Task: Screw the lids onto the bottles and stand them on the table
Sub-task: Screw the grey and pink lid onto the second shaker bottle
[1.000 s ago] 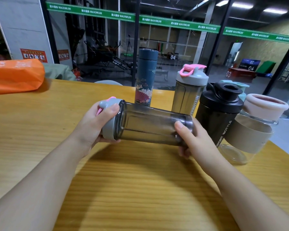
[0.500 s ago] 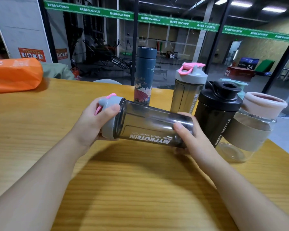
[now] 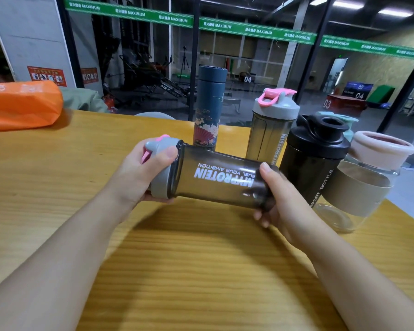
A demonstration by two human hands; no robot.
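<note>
Since the earlier frames the smoky shaker bottle (image 3: 218, 180) had rolled about its long axis, so that its white lettering, first out of sight, now faced up and read upside down. It was held on its side just above the surface (image 3: 201, 271). The left hand (image 3: 139, 173) wrapped its fingers (image 3: 170, 152) round the grey lid (image 3: 161, 168) with the pink flip tab, and the right hand (image 3: 276, 201) curled round the base end, thumb on top.

The likely trouble lay in the thread: with the bottle held level and turned from both ends, the lid could have gone on crooked and jammed, or been left loose. Whether it was fully seated could not be told. The smooth plastic might also have slipped in the right hand's grip.

Standing it up would have needed care, for the far right of the surface was crowded. A blue patterned flask (image 3: 209, 108), a second grey-lidded shaker (image 3: 271, 125), a black sport bottle (image 3: 313, 158) and a glass jar with a pink lid (image 3: 368, 177) stood close together just behind the right hand; a swing of the base could have knocked one over. An orange bag (image 3: 22, 103) lay well apart at far left.
</note>
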